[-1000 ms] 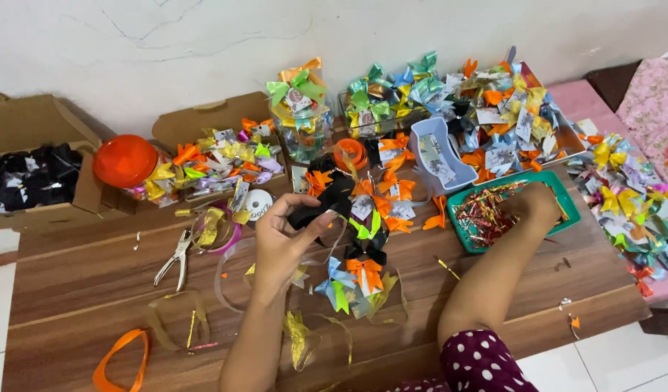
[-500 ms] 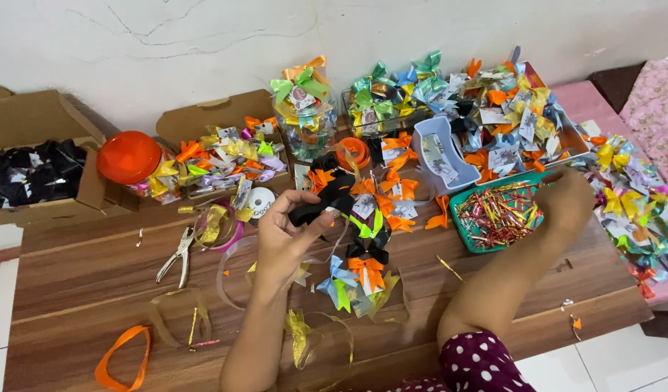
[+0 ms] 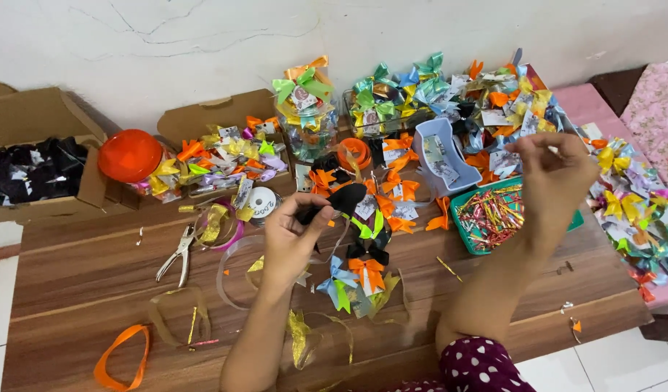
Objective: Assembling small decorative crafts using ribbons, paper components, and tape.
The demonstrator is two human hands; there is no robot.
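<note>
Left hand [image 3: 294, 236]: fingers pinched shut on a black ribbon bow [image 3: 334, 201], held just above the wooden table [image 3: 72, 276].
Right hand [image 3: 555, 174]: raised over the green tray [image 3: 470, 239] of twist ties — fingertips drawn together; what they grip is too small to tell.
Nearby: pliers [image 3: 176, 254], orange lid [image 3: 129, 154], loose bows [image 3: 367, 272] below the black one.

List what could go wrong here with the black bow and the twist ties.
The left hand pinches the black ribbon bow only by one end, so it might slip or lose its shape. The right hand is raised above the green tray of twist ties; whatever it pinches is too small to see, and it could drop among the loose bows on the wooden table.
</note>
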